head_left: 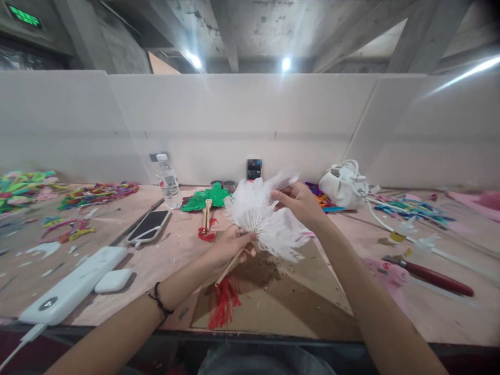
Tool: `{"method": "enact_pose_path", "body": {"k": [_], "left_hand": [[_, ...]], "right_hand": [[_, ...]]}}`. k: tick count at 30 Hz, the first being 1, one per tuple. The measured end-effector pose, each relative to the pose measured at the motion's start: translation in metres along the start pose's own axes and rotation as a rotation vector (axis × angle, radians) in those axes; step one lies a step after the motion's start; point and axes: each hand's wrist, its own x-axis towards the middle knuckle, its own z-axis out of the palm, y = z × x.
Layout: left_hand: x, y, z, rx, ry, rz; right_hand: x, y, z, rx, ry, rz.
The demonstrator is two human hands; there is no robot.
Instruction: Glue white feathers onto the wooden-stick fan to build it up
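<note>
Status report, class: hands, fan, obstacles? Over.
Left hand holding white fan at base. Right hand at fan's upper edge. Fan spread open. Green leafy piece nearby, not blocking.

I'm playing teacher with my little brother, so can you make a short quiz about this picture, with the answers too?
1. What colour is the tassel near the end of the white fan's handle?

2. True or false: the left hand grips the fan near where its ribs meet.

3. Which of these stands upright to the left of the fan?
A) handbag
B) clear bottle
C) phone

Key: 1. Red. 2. True. 3. B.
</note>
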Motion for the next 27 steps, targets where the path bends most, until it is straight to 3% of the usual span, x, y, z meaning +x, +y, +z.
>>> {"method": "enact_pose_path", "body": {"k": [11, 27], "left_hand": [[0.000, -0.007, -0.003, 0.089, -0.153, -0.010], [0.000, -0.011, -0.005, 0.120, -0.157, -0.024]], "right_hand": [[-0.006, -0.001, 0.016, -0.230, -0.224, -0.049], [-0.009, -0.005, 0.021, -0.311, -0.277, -0.076]]}}
